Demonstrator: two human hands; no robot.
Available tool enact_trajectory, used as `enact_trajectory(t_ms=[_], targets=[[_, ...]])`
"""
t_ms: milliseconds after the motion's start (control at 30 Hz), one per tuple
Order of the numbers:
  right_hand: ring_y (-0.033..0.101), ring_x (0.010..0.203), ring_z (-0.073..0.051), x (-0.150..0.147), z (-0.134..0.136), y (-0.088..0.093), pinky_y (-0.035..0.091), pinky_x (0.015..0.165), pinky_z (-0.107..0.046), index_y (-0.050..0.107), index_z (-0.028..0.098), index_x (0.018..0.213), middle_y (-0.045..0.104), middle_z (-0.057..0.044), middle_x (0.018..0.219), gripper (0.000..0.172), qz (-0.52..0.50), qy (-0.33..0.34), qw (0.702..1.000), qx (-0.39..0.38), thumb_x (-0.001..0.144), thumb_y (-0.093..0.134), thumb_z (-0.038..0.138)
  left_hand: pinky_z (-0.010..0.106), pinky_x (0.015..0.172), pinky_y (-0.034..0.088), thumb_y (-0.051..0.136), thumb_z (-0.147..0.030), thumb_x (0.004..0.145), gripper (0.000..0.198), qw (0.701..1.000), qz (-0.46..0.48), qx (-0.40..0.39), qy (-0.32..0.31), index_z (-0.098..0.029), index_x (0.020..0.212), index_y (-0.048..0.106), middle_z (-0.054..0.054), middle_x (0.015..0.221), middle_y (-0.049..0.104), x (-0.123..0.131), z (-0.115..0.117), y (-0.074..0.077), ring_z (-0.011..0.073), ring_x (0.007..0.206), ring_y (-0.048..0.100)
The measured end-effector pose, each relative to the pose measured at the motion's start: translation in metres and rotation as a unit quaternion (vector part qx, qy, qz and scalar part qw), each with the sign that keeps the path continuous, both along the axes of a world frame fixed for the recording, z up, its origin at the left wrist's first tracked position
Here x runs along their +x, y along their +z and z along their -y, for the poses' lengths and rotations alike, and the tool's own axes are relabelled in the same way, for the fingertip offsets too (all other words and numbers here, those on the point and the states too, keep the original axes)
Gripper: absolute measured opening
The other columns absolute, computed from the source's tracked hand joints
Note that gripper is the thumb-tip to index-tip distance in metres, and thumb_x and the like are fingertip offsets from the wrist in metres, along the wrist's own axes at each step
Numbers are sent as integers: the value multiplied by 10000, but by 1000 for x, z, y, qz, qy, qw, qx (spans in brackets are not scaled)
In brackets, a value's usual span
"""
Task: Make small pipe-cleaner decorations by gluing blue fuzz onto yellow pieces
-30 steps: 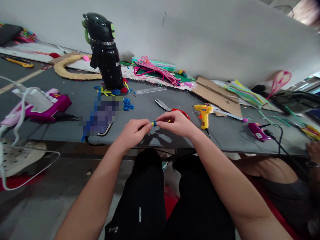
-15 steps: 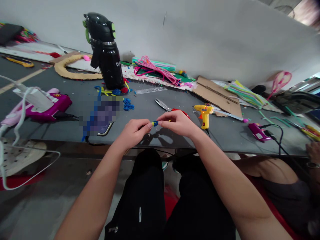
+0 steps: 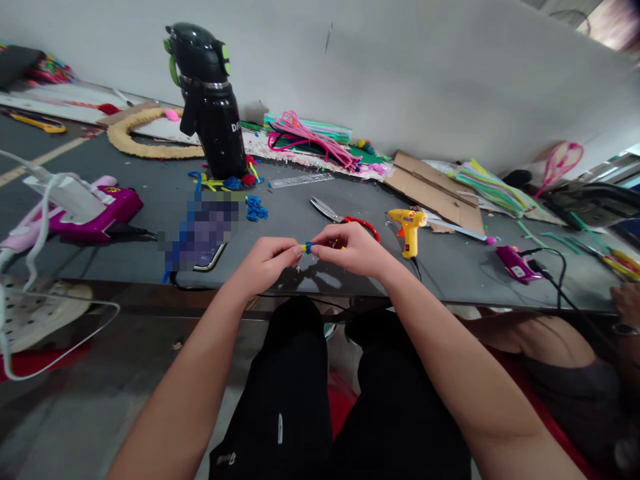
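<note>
A small twisted blue-and-yellow pipe cleaner piece point(image 3: 307, 248) is held between both hands, just above the table's front edge. My left hand point(image 3: 274, 261) pinches its yellow end between thumb and forefinger. From the other side, my right hand point(image 3: 350, 248) grips the blue part with thumb and fingertips, and a bit of yellow shows among its fingers. Behind the hands lie red-handled scissors point(image 3: 363, 223), partly hidden by my right hand. Several blue twisted pieces point(image 3: 257, 208) rest beyond my left hand.
Right of my hands stands a yellow glue gun point(image 3: 410, 230). A phone point(image 3: 213, 233), partly blurred, lies at left, near a purple power strip point(image 3: 100, 213). A black bottle point(image 3: 215, 113), cardboard point(image 3: 430, 190) and pipe cleaner bundles point(image 3: 315, 137) line the back. Another person's arm point(image 3: 545, 337) is at right.
My right fingers have shifted slightly left and closed further over the blue part, so less of it shows. My left hand keeps its pinch with barely any movement.
</note>
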State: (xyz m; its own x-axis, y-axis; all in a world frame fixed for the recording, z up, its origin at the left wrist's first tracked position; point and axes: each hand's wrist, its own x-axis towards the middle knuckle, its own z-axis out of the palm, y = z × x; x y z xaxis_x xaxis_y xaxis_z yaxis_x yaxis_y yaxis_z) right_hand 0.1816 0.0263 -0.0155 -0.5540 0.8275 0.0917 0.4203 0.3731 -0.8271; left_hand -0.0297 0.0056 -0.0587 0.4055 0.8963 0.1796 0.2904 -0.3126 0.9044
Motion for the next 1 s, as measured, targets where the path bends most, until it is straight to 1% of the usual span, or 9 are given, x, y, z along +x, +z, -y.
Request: enact_trajectory(t_ms=[133, 200, 333, 400, 500, 633, 767, 867, 1000], targets=[[587, 693, -124, 2, 2, 2, 441, 637, -250, 757, 144, 906, 694, -35, 781, 227, 8, 1, 1000, -3, 832, 653, 332, 259, 578, 292, 493, -377, 938, 373, 1000, 3, -4, -1, -160, 634, 501, -30, 600, 419, -1, 1, 0, 117, 610, 388], [586, 692, -123, 2, -1, 2, 438, 635, -249, 757, 142, 929, 705, -40, 801, 239, 10, -13, 1000, -5, 847, 631, 328, 261, 573, 288, 497, -384, 936, 378, 1000, 2, 0, -1, -161, 630, 500, -28, 597, 420, -1, 1, 0, 118, 607, 387], [594, 729, -131, -7, -23, -5, 455, 678, -255, 747, 136, 926, 721, -46, 837, 248, -6, -51, 998, 25, 859, 616, 336, 268, 559, 274, 504, -388, 931, 397, 1000, 7, 16, -10, -162, 604, 491, -28, 573, 411, -4, 3, 0, 116, 580, 374], [612, 766, -139, -20, -42, -13, 467, 717, -261, 742, 131, 917, 729, -51, 854, 223, -6, -46, 998, 43, 846, 629, 310, 271, 558, 270, 500, -369, 933, 389, 1000, 11, 25, -14, -162, 604, 495, -30, 560, 399, -5, 5, 1, 115, 569, 367], [620, 762, -140, -48, -70, -26, 473, 733, -266, 742, 122, 908, 734, -61, 854, 189, 31, -30, 997, 64, 822, 648, 262, 275, 570, 279, 481, -347, 941, 377, 999, 23, 38, -17, -161, 614, 501, -25, 571, 416, -8, 7, 1, 118, 580, 382], [622, 760, -140, -85, -94, -41, 468, 717, -259, 738, 135, 893, 735, -53, 851, 156, 85, -51, 992, 84, 805, 672, 247, 280, 585, 300, 469, -356, 947, 369, 999, 35, 36, -19, -162, 637, 517, -15, 596, 453, -11, 8, 2, 128, 599, 411], [641, 787, -155, -104, -104, -51, 472, 720, -261, 743, 138, 927, 739, -62, 865, 186, 91, -76, 989, 88, 800, 694, 266, 283, 592, 302, 474, -348, 945, 358, 998, 41, 37, -23, -160, 645, 527, -14, 605, 469, -11, 7, 1, 130, 602, 418], [650, 806, -164, -107, -106, -54, 479, 743, -268, 752, 141, 940, 748, -69, 878, 187, 97, -84, 989, 78, 801, 693, 252, 283, 585, 288, 476, -344, 947, 362, 998, 50, 35, -24, -160, 639, 517, -19, 597, 451, -11, 7, 1, 125, 598, 403], [647, 795, -158, -107, -104, -54, 478, 753, -261, 753, 154, 902, 751, -50, 862, 146, 108, -95, 986, 85, 830, 648, 227, 281, 582, 277, 477, -340, 952, 367, 997, 55, 39, -21, -157, 635, 512, -25, 589, 436, -11, 7, 0, 119, 595, 394]])
